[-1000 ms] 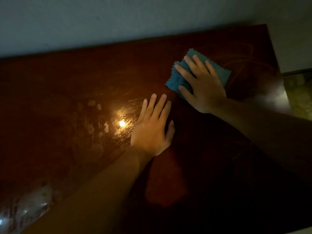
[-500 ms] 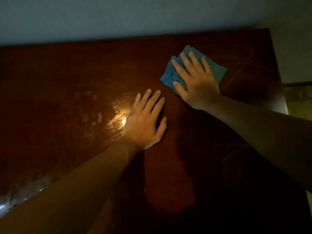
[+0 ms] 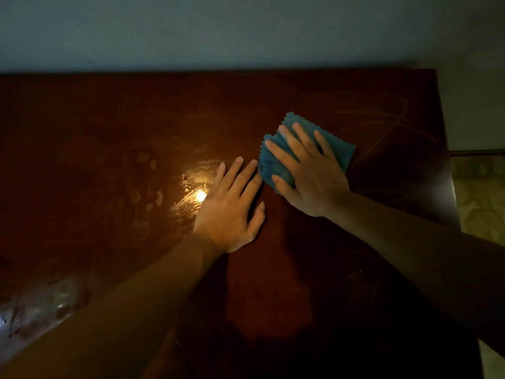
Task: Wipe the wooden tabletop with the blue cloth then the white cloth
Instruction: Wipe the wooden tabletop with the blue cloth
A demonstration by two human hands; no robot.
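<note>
The dark reddish wooden tabletop fills most of the view in dim light. A folded blue cloth with a zigzag edge lies right of the middle. My right hand presses flat on it with straight, spread fingers. My left hand rests flat on the bare wood just left of the cloth, fingers straight, its fingertips close to the cloth's left edge. No white cloth is in view.
A bright light reflection and wet-looking smears shine on the wood left of my left hand. Faint streaks mark the far right. A pale wall runs along the back edge. Patterned floor lies beyond the right edge.
My right hand has slid the blue cloth nearer to me and toward my left hand. The left hand has stayed flat on the wood.
</note>
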